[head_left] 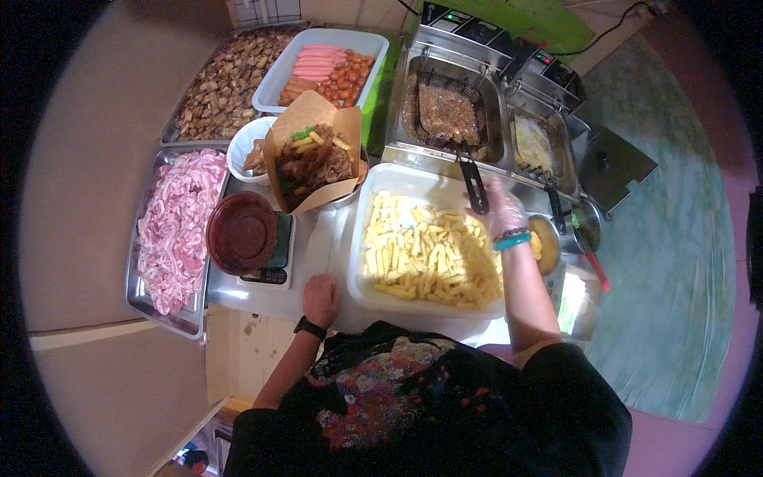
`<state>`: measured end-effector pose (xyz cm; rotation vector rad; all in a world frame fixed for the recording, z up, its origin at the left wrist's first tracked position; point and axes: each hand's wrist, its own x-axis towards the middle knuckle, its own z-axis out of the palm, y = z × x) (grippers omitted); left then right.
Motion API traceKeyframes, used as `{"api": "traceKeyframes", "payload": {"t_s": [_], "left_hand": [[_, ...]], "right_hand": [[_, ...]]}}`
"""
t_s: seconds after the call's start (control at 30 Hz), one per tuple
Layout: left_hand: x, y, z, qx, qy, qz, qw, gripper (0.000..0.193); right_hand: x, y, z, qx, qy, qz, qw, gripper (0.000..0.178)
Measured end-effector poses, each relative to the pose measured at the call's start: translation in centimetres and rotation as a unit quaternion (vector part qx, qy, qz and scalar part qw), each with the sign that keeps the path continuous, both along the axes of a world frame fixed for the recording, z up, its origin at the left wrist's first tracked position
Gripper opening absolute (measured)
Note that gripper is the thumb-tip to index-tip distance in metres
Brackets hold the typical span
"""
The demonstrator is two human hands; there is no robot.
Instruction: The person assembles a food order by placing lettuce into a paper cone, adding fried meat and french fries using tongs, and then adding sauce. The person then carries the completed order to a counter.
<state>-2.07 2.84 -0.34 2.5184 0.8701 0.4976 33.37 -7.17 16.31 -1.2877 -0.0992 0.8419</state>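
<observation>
My right hand [506, 211], with a teal bangle at the wrist, is at the black handle of a wire fryer basket [453, 111]. Its fingers appear closed round the handle from beneath, though glare blurs them. The basket sits in bubbling brown oil in the left fryer well [497, 103]. Below this hand lies a white tub [355, 270] of pale crinkle-cut fries [421, 254]. My left hand [321, 299], wearing a dark watch, rests loosely closed on the counter's front edge, with nothing visible in it. Near it, a dark red bowl [241, 232] stands on a scale [278, 266].
A paper-lined container [318, 167] holds fried food. Trays of raw sliced meat [179, 230] and browned chunks [230, 79] stand left, by a tub of sausages [326, 71]. A second fryer basket [534, 147] is at right, near a red-handled tool [594, 270].
</observation>
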Motion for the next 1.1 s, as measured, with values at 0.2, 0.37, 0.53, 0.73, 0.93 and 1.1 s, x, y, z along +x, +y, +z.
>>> {"api": "traceKeyframes", "payload": {"t_s": [0.2, 0.37, 0.53, 0.73, 0.93, 1.1], "left_hand": [[4.0, -0.7, 8.4, -0.154, -0.226, -0.011, 0.962, 0.027], [9.4, -1.4, 11.5, -0.394, -0.301, -0.094, 0.863, 0.03], [10.1, -1.0, 10.6, -0.434, -0.296, -0.116, 0.843, 0.015], [9.7, -0.6, 10.6, -0.5, -0.349, -0.046, 0.791, 0.007], [9.5, 0.8, 12.3, -0.488, -0.355, 0.006, 0.797, 0.007], [9.0, 1.6, 11.0, -0.482, -0.369, 0.013, 0.794, 0.009]], "right_hand": [[-5.7, -3.5, -2.3, 0.088, 0.229, 0.046, 0.968, 0.063], [-13.5, -2.5, 0.1, 0.203, 0.291, 0.233, 0.906, 0.068], [-14.0, -3.4, 0.0, 0.158, 0.252, 0.277, 0.914, 0.07], [-13.1, -4.5, 2.5, 0.14, 0.161, 0.335, 0.918, 0.072], [-12.1, -5.3, 4.4, 0.08, 0.075, 0.348, 0.931, 0.071], [-12.8, -6.0, 5.1, -0.021, -0.048, 0.347, 0.937, 0.066]]}}
